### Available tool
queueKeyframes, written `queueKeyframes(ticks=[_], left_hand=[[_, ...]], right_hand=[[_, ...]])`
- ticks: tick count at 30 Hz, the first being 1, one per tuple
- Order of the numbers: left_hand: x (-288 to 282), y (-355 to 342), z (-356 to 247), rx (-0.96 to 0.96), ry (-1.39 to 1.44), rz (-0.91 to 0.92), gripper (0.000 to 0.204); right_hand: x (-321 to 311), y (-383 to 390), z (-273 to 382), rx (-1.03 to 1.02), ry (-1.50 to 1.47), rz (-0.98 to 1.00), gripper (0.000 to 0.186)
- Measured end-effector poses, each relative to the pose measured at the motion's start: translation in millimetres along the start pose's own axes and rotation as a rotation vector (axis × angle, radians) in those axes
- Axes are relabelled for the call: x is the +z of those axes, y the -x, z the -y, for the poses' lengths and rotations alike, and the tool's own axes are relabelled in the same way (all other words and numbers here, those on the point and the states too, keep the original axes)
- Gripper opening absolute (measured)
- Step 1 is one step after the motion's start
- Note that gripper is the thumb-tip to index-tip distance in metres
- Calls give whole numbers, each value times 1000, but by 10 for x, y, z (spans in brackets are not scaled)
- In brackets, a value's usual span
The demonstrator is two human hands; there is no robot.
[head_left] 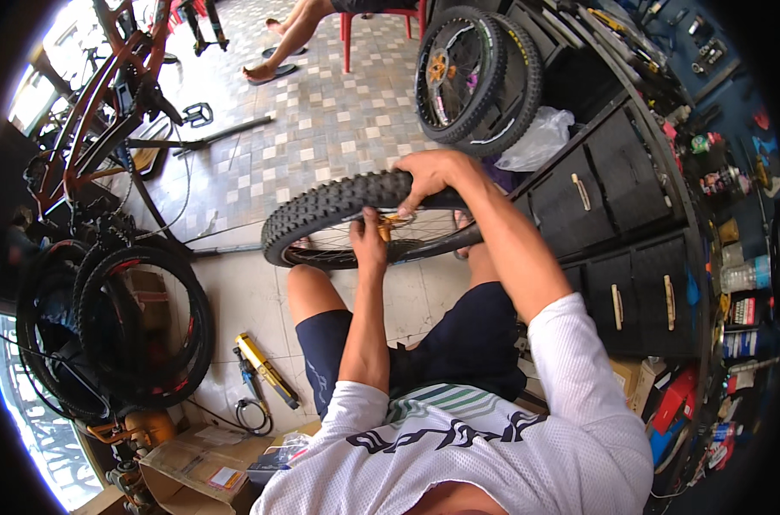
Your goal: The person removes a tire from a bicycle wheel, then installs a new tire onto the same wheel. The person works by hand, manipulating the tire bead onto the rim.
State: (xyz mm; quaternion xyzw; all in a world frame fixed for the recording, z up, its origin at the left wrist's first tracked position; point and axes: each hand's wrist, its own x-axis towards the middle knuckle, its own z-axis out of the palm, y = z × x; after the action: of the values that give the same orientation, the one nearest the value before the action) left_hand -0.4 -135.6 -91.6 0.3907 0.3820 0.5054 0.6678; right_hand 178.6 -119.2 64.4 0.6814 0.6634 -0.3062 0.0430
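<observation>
A bicycle wheel with a black knobby tyre (326, 206) is held tilted above my knees. My right hand (433, 176) wraps over the tyre's upper right part, thumb on the near sidewall and rim. My left hand (370, 239) grips the rim and tyre edge from the near side, just left of the gold hub (394, 225). Thin spokes show between the hands and around the hub. The left fingers are partly hidden behind the rim, and the right fingertips behind the tyre.
Two more wheels (459, 77) lean by black cabinets (579, 184) on the right. A bike frame (107, 103) on a stand and hanging wheels (150, 326) fill the left. A yellow floor pump (266, 369) lies near a cardboard box (197, 463). Another person's legs (296, 39) extend from a red chair.
</observation>
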Motion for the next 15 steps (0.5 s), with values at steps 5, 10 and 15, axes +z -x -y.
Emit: queueKeyframes(ticks=[5, 10, 15], left_hand=[[-86, 13, -113, -25, 39, -34, 52], [-102, 88, -5, -17, 11, 3, 52], [-181, 6, -6, -3, 34, 8, 48]], right_hand=[[-88, -245, 104, 3, -214, 145, 89], [-154, -333, 125, 83, -282, 241, 90], [-151, -318, 250, 86, -321, 237, 84]])
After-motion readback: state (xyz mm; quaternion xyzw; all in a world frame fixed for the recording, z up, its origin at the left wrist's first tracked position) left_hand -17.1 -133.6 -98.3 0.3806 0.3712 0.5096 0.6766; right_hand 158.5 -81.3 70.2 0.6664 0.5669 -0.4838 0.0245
